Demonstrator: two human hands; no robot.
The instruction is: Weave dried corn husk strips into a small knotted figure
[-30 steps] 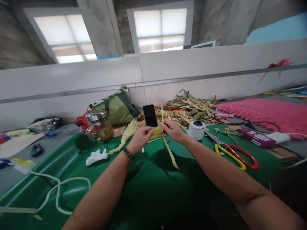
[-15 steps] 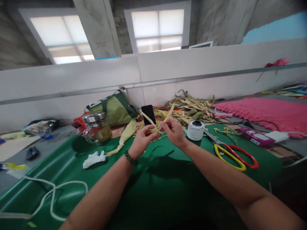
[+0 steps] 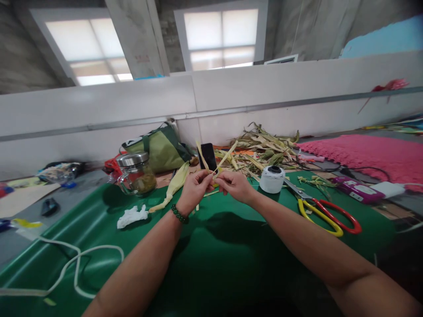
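Note:
Pale corn husk strips (image 3: pixel 227 156) rise from between my two hands above the green mat. My left hand (image 3: pixel 195 188), with a green bead bracelet (image 3: pixel 179 214) at its wrist, pinches the strips at their lower part. My right hand (image 3: pixel 235 185) is closed on them too, its fingertips close to the left ones. The exact crossing point is hidden by the fingers. Behind the hands stands a black phone (image 3: pixel 207 155). A whole corn husk (image 3: pixel 177 181) lies left of my left hand, and a white spool of thread (image 3: pixel 272 179) sits right of my right hand.
Large scissors (image 3: pixel 322 211) with red and yellow handles lie at the right. A lidded glass jar (image 3: pixel 135 174), crumpled tissue (image 3: pixel 132 216) and green bag (image 3: pixel 161 152) are at the left. Dry husks (image 3: pixel 264 143) pile at the back. A white cord (image 3: pixel 77 264) loops at front left.
Both hands have closed in, fingertips nearer each other, and the right hand has turned more downward. The husk strips now stand more upright. The whole view has shifted slightly.

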